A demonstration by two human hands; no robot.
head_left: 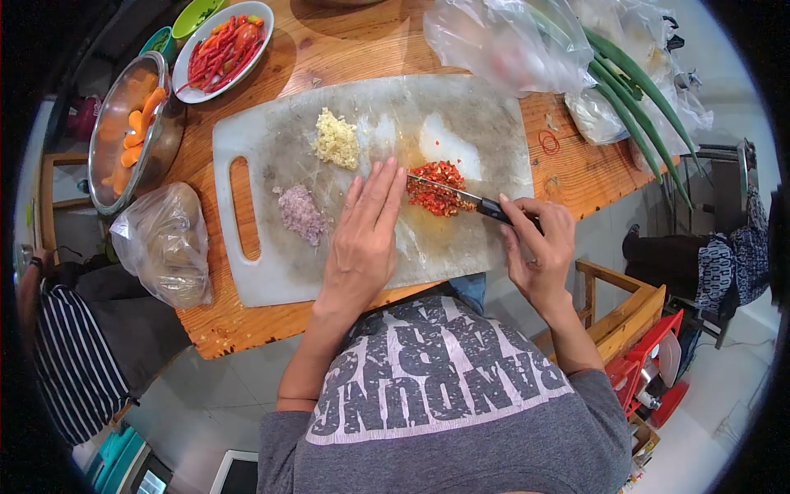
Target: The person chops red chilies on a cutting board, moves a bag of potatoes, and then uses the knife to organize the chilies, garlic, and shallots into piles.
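Note:
My right hand is wrapped round the black handle of a knife, whose blade lies across a pile of chopped red chili. Flat and with fingers stretched out, my left hand rests on the cutting board, its fingertips beside the chili and near the blade tip. Chopped garlic sits on the board above my left hand. A heap of minced shallot lies to the left of that hand.
At the upper left are a white plate of red chilies, a metal bowl with carrots and a bagged item. Plastic bags and green onions lie upper right. People sit at both sides.

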